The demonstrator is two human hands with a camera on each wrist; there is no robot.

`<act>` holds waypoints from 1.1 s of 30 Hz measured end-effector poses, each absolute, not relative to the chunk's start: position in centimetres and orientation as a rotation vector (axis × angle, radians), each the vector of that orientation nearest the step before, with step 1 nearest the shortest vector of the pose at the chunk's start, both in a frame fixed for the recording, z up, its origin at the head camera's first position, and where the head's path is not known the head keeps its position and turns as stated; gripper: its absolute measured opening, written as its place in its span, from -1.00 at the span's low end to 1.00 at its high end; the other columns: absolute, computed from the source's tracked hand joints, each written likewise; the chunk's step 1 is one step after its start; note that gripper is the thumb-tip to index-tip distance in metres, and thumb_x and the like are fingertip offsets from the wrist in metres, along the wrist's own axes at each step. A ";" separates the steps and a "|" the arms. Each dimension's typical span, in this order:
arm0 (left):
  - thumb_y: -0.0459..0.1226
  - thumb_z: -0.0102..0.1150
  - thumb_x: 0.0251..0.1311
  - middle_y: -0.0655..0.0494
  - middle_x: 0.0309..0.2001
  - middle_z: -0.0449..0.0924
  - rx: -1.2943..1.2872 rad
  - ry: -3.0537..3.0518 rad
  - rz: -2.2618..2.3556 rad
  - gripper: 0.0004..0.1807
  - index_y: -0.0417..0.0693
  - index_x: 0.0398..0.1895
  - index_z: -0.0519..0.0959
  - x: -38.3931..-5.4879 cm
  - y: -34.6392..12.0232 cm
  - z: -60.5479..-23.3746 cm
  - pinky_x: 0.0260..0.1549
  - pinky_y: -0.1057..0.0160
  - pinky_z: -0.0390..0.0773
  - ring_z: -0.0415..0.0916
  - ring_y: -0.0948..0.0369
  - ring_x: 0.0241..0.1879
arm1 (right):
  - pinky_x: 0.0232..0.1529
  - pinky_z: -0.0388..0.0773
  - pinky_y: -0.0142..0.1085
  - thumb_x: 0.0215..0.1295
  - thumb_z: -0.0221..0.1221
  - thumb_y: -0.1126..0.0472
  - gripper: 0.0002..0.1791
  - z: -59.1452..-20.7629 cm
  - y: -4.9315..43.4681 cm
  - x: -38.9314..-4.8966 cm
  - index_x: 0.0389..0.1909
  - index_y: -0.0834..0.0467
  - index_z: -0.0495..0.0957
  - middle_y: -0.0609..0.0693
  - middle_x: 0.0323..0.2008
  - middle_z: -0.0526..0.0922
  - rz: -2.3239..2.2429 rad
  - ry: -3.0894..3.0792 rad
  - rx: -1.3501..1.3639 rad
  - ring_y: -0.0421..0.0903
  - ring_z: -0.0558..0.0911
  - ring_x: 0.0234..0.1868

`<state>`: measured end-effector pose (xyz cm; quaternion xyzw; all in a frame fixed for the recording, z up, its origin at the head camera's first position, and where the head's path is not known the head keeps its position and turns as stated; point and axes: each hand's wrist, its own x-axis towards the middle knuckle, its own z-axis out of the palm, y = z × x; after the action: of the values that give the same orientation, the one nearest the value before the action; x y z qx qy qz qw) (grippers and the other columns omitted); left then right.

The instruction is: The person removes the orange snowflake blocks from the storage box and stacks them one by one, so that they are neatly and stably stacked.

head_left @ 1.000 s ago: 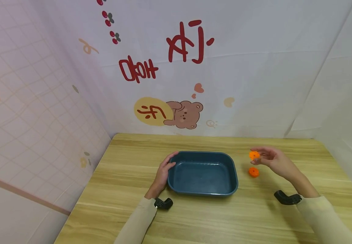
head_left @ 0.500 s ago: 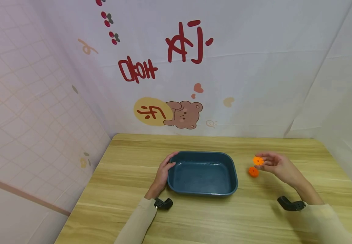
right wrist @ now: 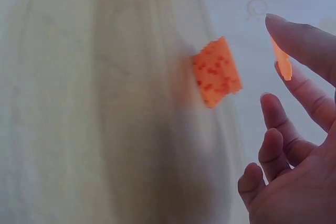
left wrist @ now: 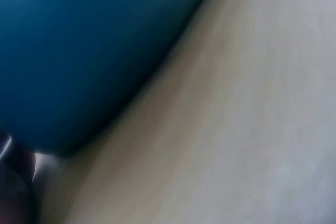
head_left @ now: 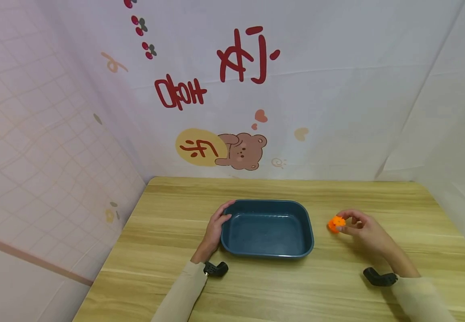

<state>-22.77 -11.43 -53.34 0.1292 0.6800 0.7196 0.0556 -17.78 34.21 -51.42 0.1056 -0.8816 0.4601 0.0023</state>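
Observation:
In the head view my left hand (head_left: 215, 228) holds the left rim of a dark blue rectangular tub (head_left: 267, 256), its thumb over the edge. The tub's outer wall (left wrist: 89, 61) fills the upper left of the left wrist view, with dark fingers just showing below. My right hand (head_left: 363, 228) pinches a thin orange toothed disc (right wrist: 284, 62) between thumb and index finger. Close by, a short stack of orange toothed discs (right wrist: 216, 72) stands on the table. From the head the held disc partly covers this stack; the right wrist view shows a gap between them.
The wood-grain table (head_left: 268, 290) carries the tub and the discs. Behind it hangs a white printed cloth (head_left: 337, 89), and a gridded cloth (head_left: 55, 134) closes off the left side. A black wrist camera (head_left: 379, 277) sits on the right forearm.
My right hand has come down with the held disc, first slightly rightward, then back left, toward the stacked discs. The left hand and the tub have stayed in place.

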 end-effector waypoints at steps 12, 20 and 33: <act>-0.30 -0.11 0.41 -0.03 0.42 0.32 0.410 2.087 2.233 -0.52 -0.16 0.36 0.42 -22.8 -11.2 -54.2 0.43 0.02 -0.02 0.07 0.12 0.48 | -0.26 0.33 -0.36 0.22 0.35 0.16 -0.63 -52.8 33.7 -18.0 0.02 0.15 0.56 0.04 -0.12 0.55 1.403 -2.759 0.308 -0.19 0.39 -0.23; -0.29 -0.10 0.39 -0.01 0.42 0.33 0.408 2.092 2.230 -0.52 -0.14 0.35 0.43 -22.9 -11.2 -54.2 0.43 -0.01 -0.03 0.07 0.13 0.48 | -0.24 0.29 -0.37 0.22 0.36 0.14 -0.61 -53.1 33.5 -18.1 0.03 0.16 0.57 0.06 -0.12 0.54 1.415 -2.758 0.293 -0.16 0.38 -0.21; -0.35 -0.14 0.42 -0.03 0.43 0.31 0.386 2.098 2.223 -0.54 -0.16 0.35 0.42 -22.9 -11.3 -54.1 0.44 0.01 -0.05 0.06 0.13 0.48 | -0.20 0.26 -0.36 0.24 0.35 0.10 -0.59 -52.9 33.5 -18.0 0.07 0.14 0.56 0.09 -0.09 0.49 1.393 -2.818 0.280 -0.07 0.34 -0.15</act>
<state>-22.85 -11.26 -54.14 0.1253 0.6806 0.7212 0.0302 -18.04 33.48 -52.92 0.0886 -0.8928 0.4415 -0.0070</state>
